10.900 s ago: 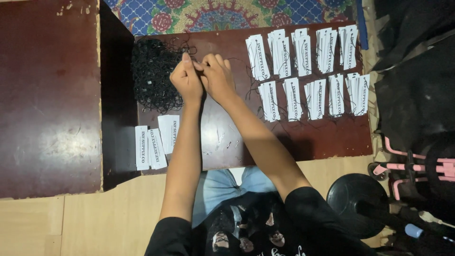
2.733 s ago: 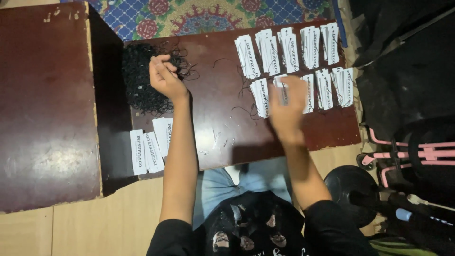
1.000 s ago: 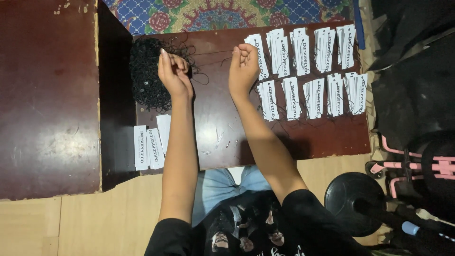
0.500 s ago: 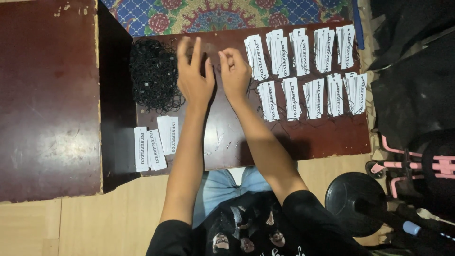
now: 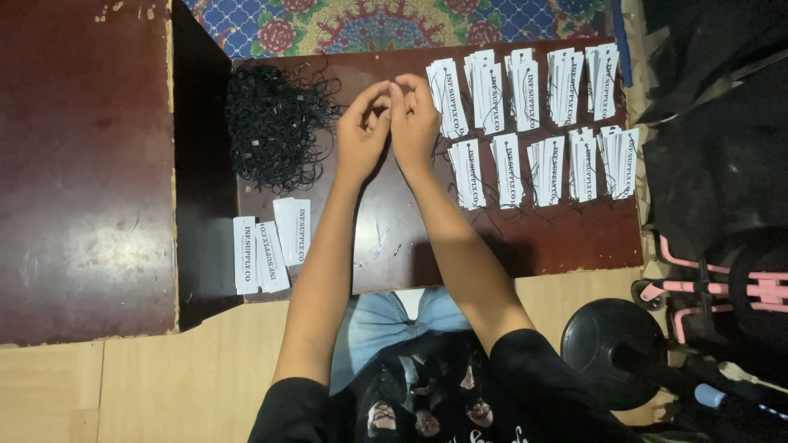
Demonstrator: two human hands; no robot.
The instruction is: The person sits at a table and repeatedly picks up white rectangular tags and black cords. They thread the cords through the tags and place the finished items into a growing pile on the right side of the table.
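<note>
The left hand (image 5: 361, 135) and right hand (image 5: 414, 123) are meeting fingertip to fingertip over the table (image 5: 525, 238), probably pinching a thin black string, barely visible. Light and limp, it is best pinched near its end. The string pile (image 5: 275, 127) is lying just left.

Home floor: patterned rug (image 5: 386, 20), low table (image 5: 533, 238)

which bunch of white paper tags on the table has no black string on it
The small bunch of white tags at the near left of the low table, below the black string heap. The stacks of tags on the right all carry black strings.
</note>
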